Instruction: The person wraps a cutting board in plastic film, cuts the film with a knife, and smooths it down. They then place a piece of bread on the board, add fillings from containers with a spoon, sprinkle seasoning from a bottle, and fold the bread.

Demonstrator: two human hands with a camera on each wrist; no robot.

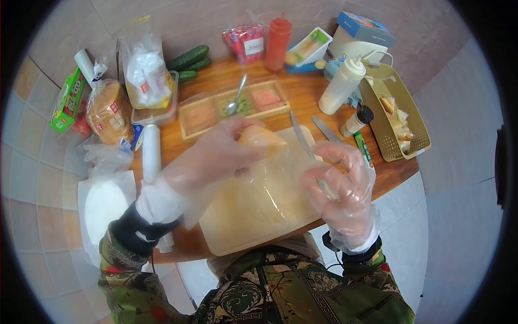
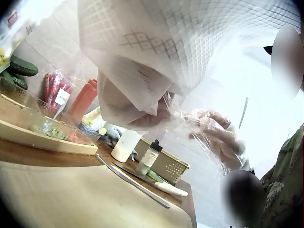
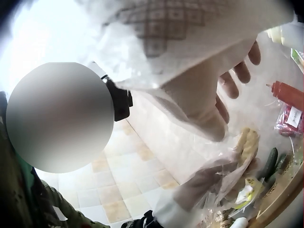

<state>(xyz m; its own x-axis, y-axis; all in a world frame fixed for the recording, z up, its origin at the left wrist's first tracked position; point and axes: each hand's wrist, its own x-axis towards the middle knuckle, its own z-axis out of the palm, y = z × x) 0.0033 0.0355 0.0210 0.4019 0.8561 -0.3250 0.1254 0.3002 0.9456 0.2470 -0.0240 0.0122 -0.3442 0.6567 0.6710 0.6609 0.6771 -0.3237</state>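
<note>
In a clear plastic glove, my left hand (image 1: 216, 154) grips a pale yellow piece of bread (image 1: 263, 137) above the cutting board (image 1: 237, 237). The right wrist view shows the same bread (image 3: 248, 144) beyond the left thumb, with loose clear plastic around it. A shiny clear film (image 1: 275, 200) overlaps the board below the bread. My right hand (image 1: 345, 183), also gloved, is raised over the board's right edge with fingers bent and apart. In the left wrist view, clear plastic stretches beside the right hand (image 2: 216, 135).
A three-part tray (image 1: 197, 129) with a spoon (image 1: 237, 94) stands behind the board. Two knives (image 1: 300, 135) lie to the right, near a white squeeze bottle (image 1: 342, 86), a spice jar (image 1: 356, 121) and a basket (image 1: 388, 154). Bagged bread (image 1: 110, 110) and a white roll (image 1: 151, 154) are left.
</note>
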